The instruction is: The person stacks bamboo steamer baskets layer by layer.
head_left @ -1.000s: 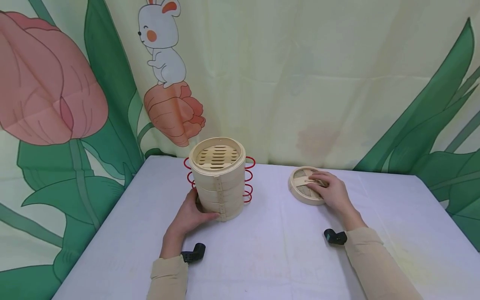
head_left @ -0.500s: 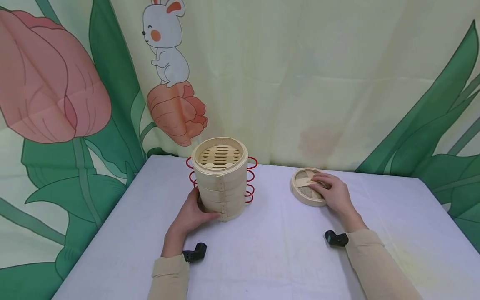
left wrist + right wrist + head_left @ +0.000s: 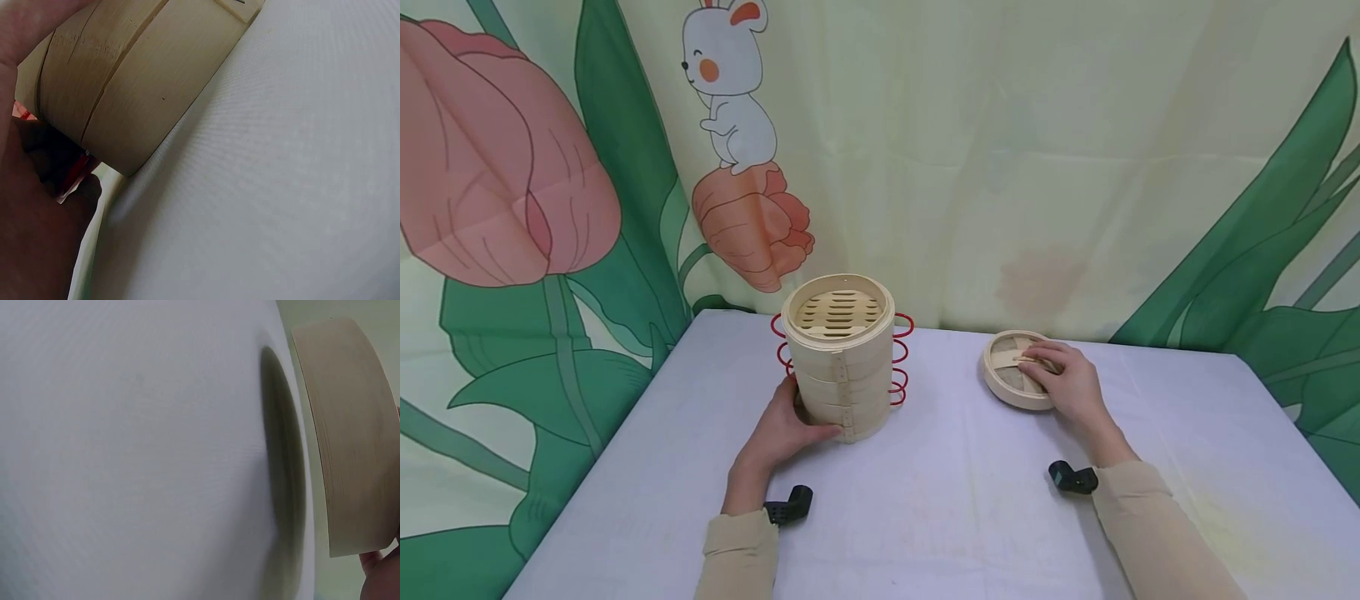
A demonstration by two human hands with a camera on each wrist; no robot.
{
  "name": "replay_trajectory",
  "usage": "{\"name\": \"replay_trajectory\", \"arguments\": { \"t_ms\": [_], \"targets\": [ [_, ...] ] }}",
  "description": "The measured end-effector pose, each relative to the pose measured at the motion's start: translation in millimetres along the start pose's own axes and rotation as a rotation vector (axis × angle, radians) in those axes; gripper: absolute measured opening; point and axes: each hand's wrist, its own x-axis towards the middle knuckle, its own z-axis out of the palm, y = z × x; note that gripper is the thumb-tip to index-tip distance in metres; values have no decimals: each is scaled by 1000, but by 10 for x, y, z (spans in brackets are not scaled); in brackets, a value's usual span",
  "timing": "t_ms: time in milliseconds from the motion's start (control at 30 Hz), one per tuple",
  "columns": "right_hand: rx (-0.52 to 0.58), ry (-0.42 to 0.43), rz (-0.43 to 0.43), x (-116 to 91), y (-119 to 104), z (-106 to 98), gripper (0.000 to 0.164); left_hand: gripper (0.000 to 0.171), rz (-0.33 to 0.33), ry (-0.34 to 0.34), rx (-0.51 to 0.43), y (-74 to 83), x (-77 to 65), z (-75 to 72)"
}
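Note:
A tall stack of bamboo steamer baskets stands upright on the table, its slatted top tier uncovered and red loops on both sides. My left hand grips the stack's lower left side, thumb across the front. In the left wrist view the bottom tier sits on the white cloth, with the fingers wrapped behind it. Farther right, my right hand pinches the strap handle of the round bamboo steamer lid. The right wrist view has the lid hanging above the cloth, its shadow beneath.
White cloth covers the table. Behind the far edge hangs a curtain printed with a rabbit, a tulip and leaves. Black wrist cameras jut inward from both sleeves.
The lid has risen slightly in my right hand over the last half second. My left hand and the steamer stack hold their place; the head view shifts a little.

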Motion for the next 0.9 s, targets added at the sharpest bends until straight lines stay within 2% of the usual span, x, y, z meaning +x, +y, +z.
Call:
{"name": "replay_trajectory", "arguments": {
  "t_ms": [67,233,367,700,900],
  "targets": [
    [-4,6,-6,-4,-23,-8,30,97,9,-6,4,61,-18,-11],
    [-14,16,14,-19,-115,-33,31,101,2,0,13,-145,50,29],
    [-13,32,-18,-14,-223,-59,30,105,-11,13,19,-274,82,46],
    [-4,77,-93,19,-556,-153,28,108,6,19,12,-297,83,43],
    [19,90,-107,26,-758,-201,26,107,10,19,7,-304,93,39]
  ]
}}
